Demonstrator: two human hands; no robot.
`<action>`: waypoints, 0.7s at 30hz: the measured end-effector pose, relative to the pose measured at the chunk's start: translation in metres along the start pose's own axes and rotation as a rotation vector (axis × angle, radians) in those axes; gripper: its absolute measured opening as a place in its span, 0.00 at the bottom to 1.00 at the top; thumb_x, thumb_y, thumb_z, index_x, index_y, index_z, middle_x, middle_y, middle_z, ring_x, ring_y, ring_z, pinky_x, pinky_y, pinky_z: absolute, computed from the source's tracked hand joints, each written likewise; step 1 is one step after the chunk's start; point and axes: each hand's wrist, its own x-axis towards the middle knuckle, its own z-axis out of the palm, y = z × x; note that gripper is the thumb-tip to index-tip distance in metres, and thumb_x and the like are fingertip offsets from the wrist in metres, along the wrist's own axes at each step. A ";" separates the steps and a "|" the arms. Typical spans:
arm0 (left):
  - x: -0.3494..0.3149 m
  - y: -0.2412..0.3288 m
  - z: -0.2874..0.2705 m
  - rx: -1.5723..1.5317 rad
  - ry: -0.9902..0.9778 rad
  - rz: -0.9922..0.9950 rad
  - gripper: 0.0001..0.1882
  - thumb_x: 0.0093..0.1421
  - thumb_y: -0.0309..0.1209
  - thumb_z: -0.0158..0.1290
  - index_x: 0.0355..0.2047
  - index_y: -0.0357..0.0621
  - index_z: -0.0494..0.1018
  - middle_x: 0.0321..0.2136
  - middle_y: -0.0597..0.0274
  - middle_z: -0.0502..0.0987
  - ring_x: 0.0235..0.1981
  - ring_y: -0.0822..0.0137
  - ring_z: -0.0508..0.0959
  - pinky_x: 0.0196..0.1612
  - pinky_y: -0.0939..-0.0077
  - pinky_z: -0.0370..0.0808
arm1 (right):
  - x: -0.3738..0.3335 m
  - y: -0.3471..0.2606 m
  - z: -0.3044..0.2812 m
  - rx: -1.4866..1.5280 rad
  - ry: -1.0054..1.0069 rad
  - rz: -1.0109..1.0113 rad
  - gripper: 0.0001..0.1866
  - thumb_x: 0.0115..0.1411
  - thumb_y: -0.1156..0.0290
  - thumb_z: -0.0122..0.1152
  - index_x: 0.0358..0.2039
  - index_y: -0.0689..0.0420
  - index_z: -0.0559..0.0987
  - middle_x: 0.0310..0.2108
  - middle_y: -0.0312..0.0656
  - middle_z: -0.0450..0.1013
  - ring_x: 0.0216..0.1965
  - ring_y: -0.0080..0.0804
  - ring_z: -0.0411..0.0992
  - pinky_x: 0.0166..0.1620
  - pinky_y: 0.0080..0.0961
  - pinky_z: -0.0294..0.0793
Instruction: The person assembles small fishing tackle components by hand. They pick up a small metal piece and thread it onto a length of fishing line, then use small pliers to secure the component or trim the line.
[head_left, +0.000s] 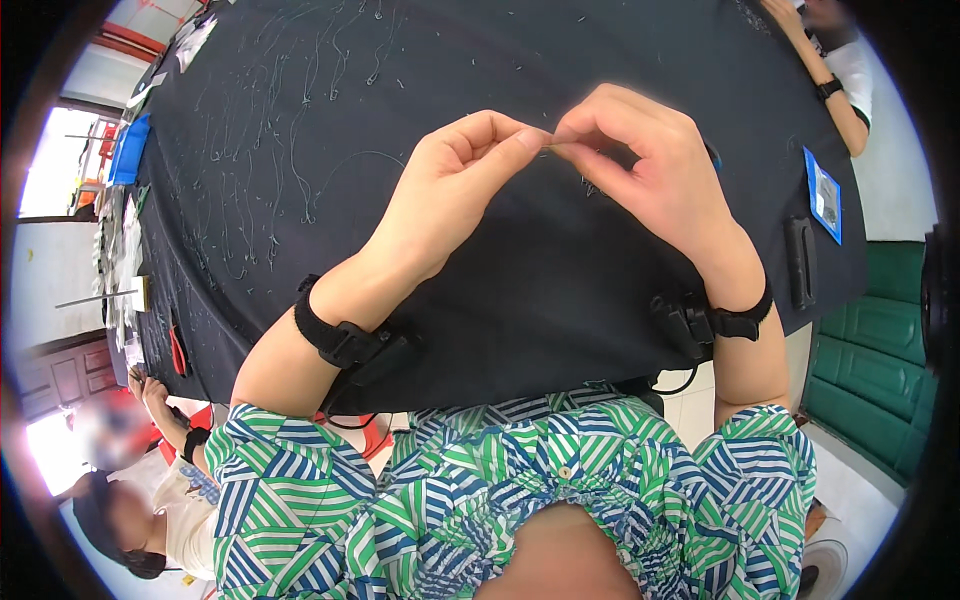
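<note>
My left hand point(450, 180) and my right hand point(655, 165) meet fingertip to fingertip above the black-covered table. Each is closed in a pinch on a thin line point(360, 155), which looks like fishing line. From the left hand it arcs out over the cloth. Whatever tiny piece lies between the fingertips is too small to name. Under my right hand a little pile of small metal bits point(590, 187) partly shows. To the left, several similar thin strands point(308, 180) lie spread out, with small bits at their ends.
A blue packet point(824, 195) and a long black case point(801, 262) lie at the right. Red-handled pliers point(178, 350) rest near the left edge. One co-worker sits at lower left, another person's arm point(815, 75) is at upper right. Black cloth point(520, 270) covers the table.
</note>
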 end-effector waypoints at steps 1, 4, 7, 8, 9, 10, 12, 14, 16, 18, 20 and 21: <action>0.001 0.000 -0.001 -0.001 -0.001 -0.002 0.15 0.68 0.38 0.48 0.44 0.39 0.75 0.19 0.81 0.60 0.19 0.86 0.55 0.22 0.87 0.50 | 0.000 0.000 -0.001 0.001 0.000 0.002 0.05 0.53 0.77 0.64 0.30 0.59 0.77 0.26 0.38 0.73 0.27 0.30 0.73 0.29 0.22 0.70; 0.003 -0.003 -0.002 0.117 0.004 0.068 0.15 0.69 0.38 0.47 0.45 0.39 0.75 0.20 0.80 0.61 0.20 0.85 0.57 0.23 0.87 0.53 | 0.000 -0.003 -0.003 -0.030 -0.057 0.022 0.06 0.52 0.84 0.63 0.32 0.62 0.77 0.29 0.39 0.73 0.30 0.30 0.74 0.32 0.21 0.73; 0.005 -0.010 -0.001 0.030 -0.022 0.156 0.16 0.70 0.37 0.45 0.47 0.39 0.74 0.21 0.79 0.62 0.21 0.84 0.58 0.25 0.87 0.56 | 0.001 -0.005 -0.003 -0.016 -0.045 0.012 0.06 0.52 0.83 0.63 0.31 0.61 0.77 0.29 0.39 0.73 0.30 0.30 0.74 0.32 0.21 0.73; 0.003 -0.006 0.001 -0.098 -0.025 0.045 0.16 0.70 0.37 0.44 0.47 0.39 0.73 0.22 0.79 0.62 0.21 0.84 0.58 0.24 0.87 0.56 | 0.001 -0.004 -0.003 -0.018 -0.040 0.010 0.06 0.52 0.83 0.63 0.32 0.61 0.78 0.29 0.39 0.73 0.30 0.30 0.74 0.32 0.21 0.73; 0.001 -0.003 0.002 -0.226 -0.027 -0.067 0.16 0.70 0.36 0.43 0.48 0.39 0.73 0.22 0.78 0.62 0.20 0.85 0.57 0.24 0.87 0.56 | 0.001 -0.004 -0.003 -0.019 -0.036 0.008 0.07 0.52 0.83 0.63 0.32 0.61 0.78 0.28 0.39 0.73 0.30 0.30 0.73 0.32 0.21 0.73; 0.000 -0.001 0.002 -0.226 -0.029 -0.069 0.16 0.70 0.36 0.43 0.48 0.39 0.73 0.22 0.78 0.62 0.20 0.85 0.57 0.24 0.87 0.56 | 0.000 -0.004 -0.004 -0.019 -0.035 0.010 0.07 0.52 0.83 0.63 0.32 0.61 0.78 0.28 0.39 0.73 0.30 0.30 0.73 0.32 0.21 0.73; -0.003 0.002 -0.002 -0.340 -0.080 -0.118 0.15 0.70 0.37 0.44 0.47 0.39 0.72 0.21 0.78 0.60 0.19 0.85 0.55 0.21 0.88 0.53 | 0.001 -0.004 -0.004 -0.049 -0.052 0.005 0.07 0.52 0.84 0.63 0.32 0.61 0.78 0.28 0.39 0.73 0.30 0.29 0.73 0.32 0.21 0.72; -0.004 0.003 -0.002 -0.310 -0.070 -0.121 0.14 0.70 0.37 0.45 0.46 0.39 0.73 0.21 0.79 0.59 0.19 0.85 0.55 0.21 0.88 0.52 | 0.001 -0.005 -0.003 -0.047 -0.046 -0.005 0.07 0.52 0.84 0.63 0.32 0.61 0.78 0.29 0.39 0.73 0.30 0.29 0.74 0.32 0.21 0.73; -0.005 0.004 0.000 -0.281 -0.062 -0.124 0.14 0.69 0.36 0.46 0.45 0.39 0.73 0.20 0.79 0.59 0.18 0.86 0.54 0.20 0.88 0.50 | 0.001 -0.004 -0.003 -0.047 -0.040 -0.014 0.07 0.52 0.84 0.63 0.32 0.61 0.78 0.29 0.39 0.73 0.30 0.29 0.74 0.32 0.21 0.73; -0.005 0.006 0.003 -0.162 -0.016 -0.100 0.12 0.67 0.35 0.50 0.44 0.40 0.73 0.20 0.80 0.60 0.18 0.86 0.54 0.20 0.88 0.50 | 0.001 -0.002 -0.001 -0.043 0.007 -0.025 0.04 0.53 0.76 0.65 0.29 0.57 0.77 0.27 0.38 0.73 0.27 0.31 0.74 0.29 0.22 0.71; -0.005 0.005 0.002 -0.163 -0.016 -0.102 0.11 0.66 0.34 0.52 0.43 0.40 0.73 0.21 0.80 0.61 0.18 0.86 0.54 0.20 0.88 0.50 | 0.001 -0.002 0.000 -0.036 0.009 -0.022 0.04 0.53 0.76 0.65 0.29 0.57 0.77 0.27 0.38 0.73 0.27 0.31 0.74 0.29 0.22 0.71; -0.005 0.004 0.002 -0.164 -0.015 -0.103 0.11 0.65 0.33 0.53 0.43 0.40 0.73 0.21 0.80 0.61 0.18 0.86 0.54 0.20 0.88 0.50 | 0.001 -0.003 0.000 -0.029 0.011 -0.020 0.04 0.53 0.76 0.64 0.29 0.57 0.77 0.27 0.38 0.73 0.27 0.31 0.74 0.29 0.22 0.71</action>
